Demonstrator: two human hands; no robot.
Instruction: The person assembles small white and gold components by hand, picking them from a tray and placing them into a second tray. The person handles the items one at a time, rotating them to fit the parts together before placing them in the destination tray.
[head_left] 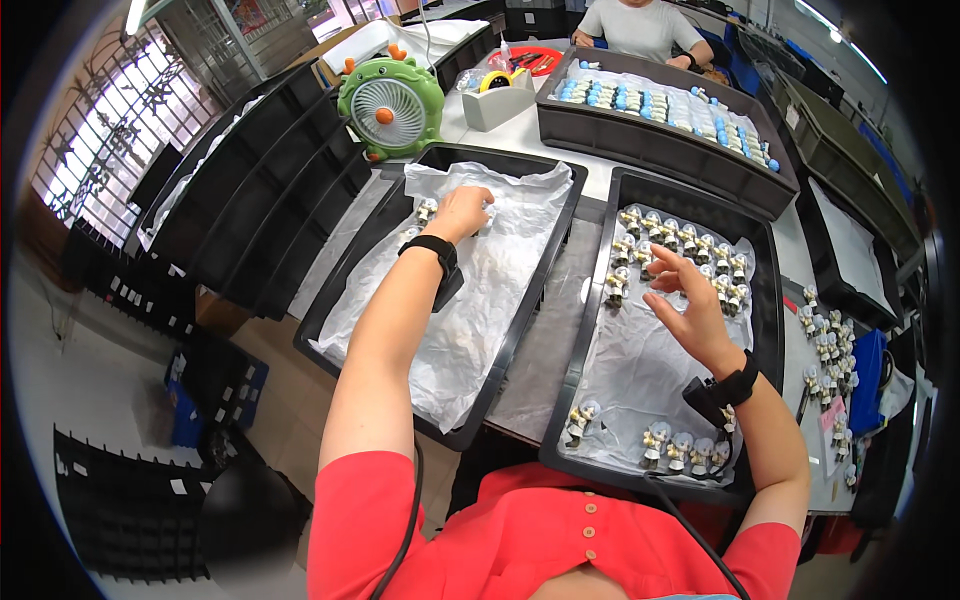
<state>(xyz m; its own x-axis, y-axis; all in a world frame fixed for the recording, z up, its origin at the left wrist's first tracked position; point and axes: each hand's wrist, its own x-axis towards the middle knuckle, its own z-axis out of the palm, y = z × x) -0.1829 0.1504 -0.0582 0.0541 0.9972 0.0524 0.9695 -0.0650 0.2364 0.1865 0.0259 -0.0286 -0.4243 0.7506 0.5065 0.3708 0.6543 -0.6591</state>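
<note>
My left hand [463, 213] reaches over the far part of the left tray [519, 341]. Its fingers are bent together around a small figurine, of which only a little shows past the fingertips. Close by on the white paper lining [450, 335] stand a couple more figurines [426, 211], partly behind the hand. Over the right tray [573, 385], my right hand [692, 308] hovers with thumb and fingers apart and nothing visible between them. Beneath and beyond it stand rows of small white, gold and dark figurines [688, 238]. Several others [678, 452] line that tray's near edge.
A green animal-shaped fan [390, 105] stands beyond the left tray, beside a tape dispenser [498, 105]. Farther back, a big grey crate [660, 142] holds blue-and-white figures, with a person [640, 30] behind it. Loose figurines [828, 345] lie at right. Stacked black trays [262, 190] rise at left.
</note>
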